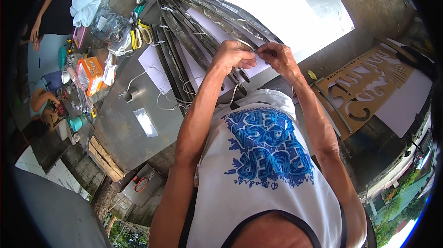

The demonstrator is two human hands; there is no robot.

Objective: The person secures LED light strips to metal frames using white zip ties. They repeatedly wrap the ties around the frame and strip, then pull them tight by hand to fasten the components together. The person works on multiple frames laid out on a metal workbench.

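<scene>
Left hand (234,57), right hand (279,58) pinch thin pale wire-like strand (246,44) between them; long dark metal strips (182,30) beyond left hand. Seemingly fingertip wire-working; next move likely needs steady pinch.

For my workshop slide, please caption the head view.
Left hand and right hand pinch a thin, pale strand beside long, dark, metallic-looking strips.

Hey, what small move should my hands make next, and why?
I'd probably keep the left hand steady and gently twist what looks like a thin wire with the right hand. The fingers of both hands are pinched close together at it, near the dark metal strips. I can't tell whether it is fastened.
</scene>
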